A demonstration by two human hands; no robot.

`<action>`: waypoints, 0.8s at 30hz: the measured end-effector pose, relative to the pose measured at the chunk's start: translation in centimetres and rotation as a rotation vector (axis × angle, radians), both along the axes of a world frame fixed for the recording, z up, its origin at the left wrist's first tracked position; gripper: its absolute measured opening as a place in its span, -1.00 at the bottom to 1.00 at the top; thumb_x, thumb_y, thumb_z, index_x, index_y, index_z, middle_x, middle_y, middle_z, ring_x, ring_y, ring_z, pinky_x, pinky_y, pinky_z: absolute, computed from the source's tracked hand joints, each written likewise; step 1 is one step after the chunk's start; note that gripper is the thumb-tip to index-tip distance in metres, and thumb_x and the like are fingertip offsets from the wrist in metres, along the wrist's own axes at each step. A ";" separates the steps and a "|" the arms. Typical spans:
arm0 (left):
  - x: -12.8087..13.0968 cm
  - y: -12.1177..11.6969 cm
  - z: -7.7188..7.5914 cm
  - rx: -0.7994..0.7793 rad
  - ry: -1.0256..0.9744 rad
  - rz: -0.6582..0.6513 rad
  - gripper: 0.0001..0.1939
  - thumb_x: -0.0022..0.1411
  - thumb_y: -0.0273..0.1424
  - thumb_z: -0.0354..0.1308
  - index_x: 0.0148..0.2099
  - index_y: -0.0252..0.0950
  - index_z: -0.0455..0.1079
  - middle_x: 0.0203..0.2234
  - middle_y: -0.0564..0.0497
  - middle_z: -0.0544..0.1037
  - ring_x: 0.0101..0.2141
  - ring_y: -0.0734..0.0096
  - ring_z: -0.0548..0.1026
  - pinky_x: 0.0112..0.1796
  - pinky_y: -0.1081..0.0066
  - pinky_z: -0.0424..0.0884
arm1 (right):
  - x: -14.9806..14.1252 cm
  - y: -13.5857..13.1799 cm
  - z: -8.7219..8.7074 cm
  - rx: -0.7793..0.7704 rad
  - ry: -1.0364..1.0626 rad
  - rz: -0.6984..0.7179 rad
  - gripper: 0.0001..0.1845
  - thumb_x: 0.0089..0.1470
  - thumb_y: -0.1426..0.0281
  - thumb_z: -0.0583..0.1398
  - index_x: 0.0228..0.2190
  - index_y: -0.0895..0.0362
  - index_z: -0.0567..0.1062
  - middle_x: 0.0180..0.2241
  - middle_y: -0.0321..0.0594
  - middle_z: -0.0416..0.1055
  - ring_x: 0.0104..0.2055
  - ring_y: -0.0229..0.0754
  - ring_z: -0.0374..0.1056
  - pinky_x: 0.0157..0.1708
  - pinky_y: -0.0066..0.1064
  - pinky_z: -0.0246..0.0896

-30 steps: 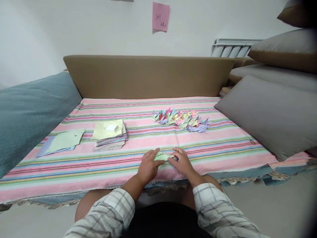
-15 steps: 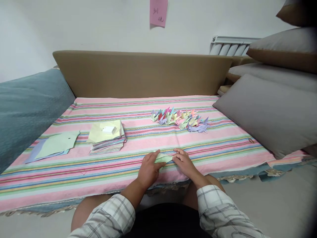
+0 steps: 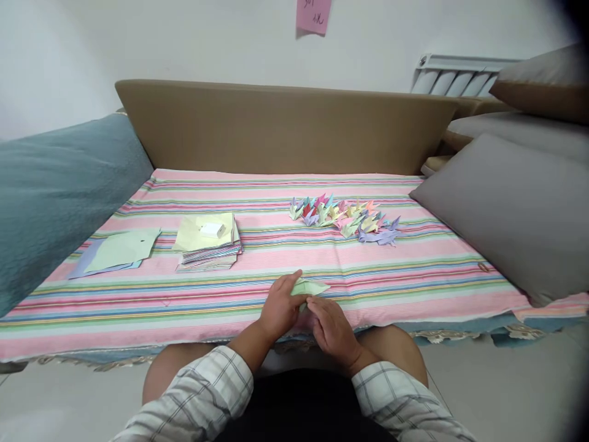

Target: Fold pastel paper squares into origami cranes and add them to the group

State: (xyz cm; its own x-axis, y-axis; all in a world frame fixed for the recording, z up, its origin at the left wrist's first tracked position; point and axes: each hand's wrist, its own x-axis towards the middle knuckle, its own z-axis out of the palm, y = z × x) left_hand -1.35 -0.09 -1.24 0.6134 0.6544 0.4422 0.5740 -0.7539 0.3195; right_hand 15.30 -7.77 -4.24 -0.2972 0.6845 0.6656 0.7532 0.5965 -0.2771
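A pale green folded paper [image 3: 315, 286] lies low over the striped cloth in front of me, its pointed end to the right. My left hand [image 3: 281, 307] grips its left side between thumb and fingers. From the right, my right hand [image 3: 335, 331] has its fingers pressed together at the paper's near edge, touching it beside the left thumb. Its fingertips partly cover that edge. Farther back sits a cluster of colourful folded paper cranes [image 3: 345, 218], with a purple one [image 3: 380, 236] at its near right.
A stack of paper sheets [image 3: 209, 255] bears a small white block [image 3: 213, 230]. Loose green and purple sheets [image 3: 122, 250] lie farther left. Grey cushions [image 3: 515, 202] border the right, a blue armrest [image 3: 69, 184] the left. A small brown ring [image 3: 483, 266] rests near the cushion.
My right hand has moved from the paper's right tip to its near edge, close to the left thumb. The left hand keeps its hold. The view has shifted slightly.
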 end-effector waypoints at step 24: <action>-1.8 0.3 0.9 -0.099 -0.093 0.195 -0.85 0.18 -0.37 0.10 -0.38 -0.29 0.45 0.04 -0.17 0.36 0.00 0.14 0.33 -0.02 0.08 0.29 | -1.0 0.7 1.3 -0.191 -0.125 -0.192 -0.66 0.16 0.39 0.03 -0.02 0.02 0.38 -0.03 -0.16 0.42 0.10 -0.04 0.20 0.06 -0.12 -0.23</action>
